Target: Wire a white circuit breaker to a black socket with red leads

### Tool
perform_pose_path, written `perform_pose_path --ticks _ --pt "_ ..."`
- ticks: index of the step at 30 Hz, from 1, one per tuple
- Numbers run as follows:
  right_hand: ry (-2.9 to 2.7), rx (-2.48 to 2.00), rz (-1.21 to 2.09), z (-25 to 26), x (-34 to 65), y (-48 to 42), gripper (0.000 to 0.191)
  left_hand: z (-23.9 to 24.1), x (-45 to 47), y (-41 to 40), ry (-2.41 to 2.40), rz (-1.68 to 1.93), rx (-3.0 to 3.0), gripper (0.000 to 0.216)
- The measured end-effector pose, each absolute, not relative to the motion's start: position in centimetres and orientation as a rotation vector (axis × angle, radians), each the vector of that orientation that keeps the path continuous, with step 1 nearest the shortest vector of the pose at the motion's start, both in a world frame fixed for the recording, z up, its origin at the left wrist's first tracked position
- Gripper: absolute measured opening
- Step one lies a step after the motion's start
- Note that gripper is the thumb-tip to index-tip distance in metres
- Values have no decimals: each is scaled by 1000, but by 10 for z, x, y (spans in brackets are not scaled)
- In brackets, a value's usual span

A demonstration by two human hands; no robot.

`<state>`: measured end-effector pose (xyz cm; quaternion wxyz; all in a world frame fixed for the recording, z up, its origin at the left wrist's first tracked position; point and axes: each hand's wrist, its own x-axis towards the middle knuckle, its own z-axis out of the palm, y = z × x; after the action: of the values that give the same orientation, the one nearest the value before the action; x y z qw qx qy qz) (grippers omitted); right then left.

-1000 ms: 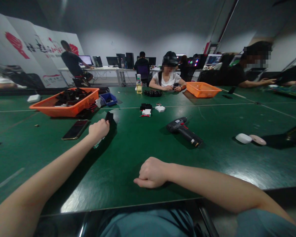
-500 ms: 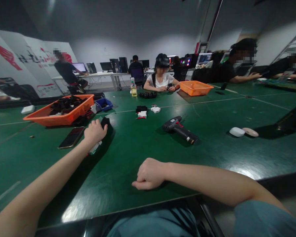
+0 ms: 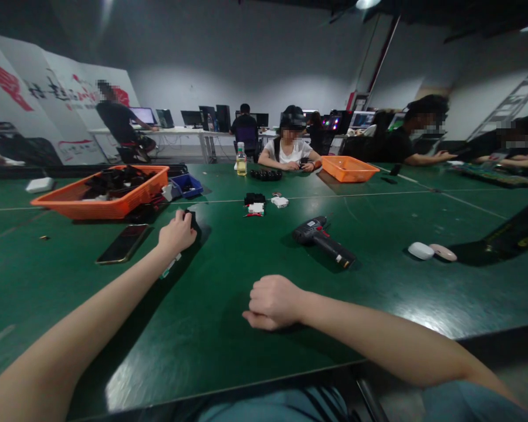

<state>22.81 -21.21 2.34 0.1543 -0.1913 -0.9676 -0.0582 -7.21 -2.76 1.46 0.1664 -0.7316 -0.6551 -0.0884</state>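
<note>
My left hand (image 3: pixel 178 233) is over the left half of the table, its fingers curled round a small black part (image 3: pixel 192 217) that is mostly hidden behind them. Under its wrist a white and green piece (image 3: pixel 171 266) shows in part. My right hand (image 3: pixel 275 302) rests as a loose fist near the front table edge, and nothing shows in it. A black cordless drill (image 3: pixel 321 240) lies beyond my right hand. Left of my left hand is a phone (image 3: pixel 123 244), lying flat.
An orange basket (image 3: pixel 92 205) of black parts and a blue bin (image 3: pixel 187 186) stand at left. White pieces (image 3: pixel 256 208) and a bottle (image 3: pixel 241 161) are mid-table. Across sits a person (image 3: pixel 290 152) beside another orange basket (image 3: pixel 349 169). A white case (image 3: pixel 421 251) lies right.
The view has tipped up slightly. My left hand has shifted a little to the right, its fingers now covering more of the black part. My right hand stays a fist near the table edge.
</note>
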Motion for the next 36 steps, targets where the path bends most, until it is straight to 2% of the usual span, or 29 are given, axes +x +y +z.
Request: perform_pose_path --ticks 4,8,12,26,30,36 --pt "-2471 -1227 -519 39 256 -181 26 14 -74 -26 -1888 -264 -2097 56" --pt "-2160 -1751 -728 31 295 -148 42 13 -75 -26 -1921 -296 -2118 60" --pt "-2038 -1961 -723 12 320 -128 54 13 -76 -26 -1945 -322 -2132 62" --pt "-2079 -1858 -712 9 352 -96 50 13 -77 -26 -1960 -291 -2176 62" --pt "-2140 -1658 -775 10 326 -94 47 10 -77 -26 -1931 -280 -2185 59" --pt "-2369 -1472 -610 17 257 -58 39 6 -74 -28 -1932 -240 -2175 68"
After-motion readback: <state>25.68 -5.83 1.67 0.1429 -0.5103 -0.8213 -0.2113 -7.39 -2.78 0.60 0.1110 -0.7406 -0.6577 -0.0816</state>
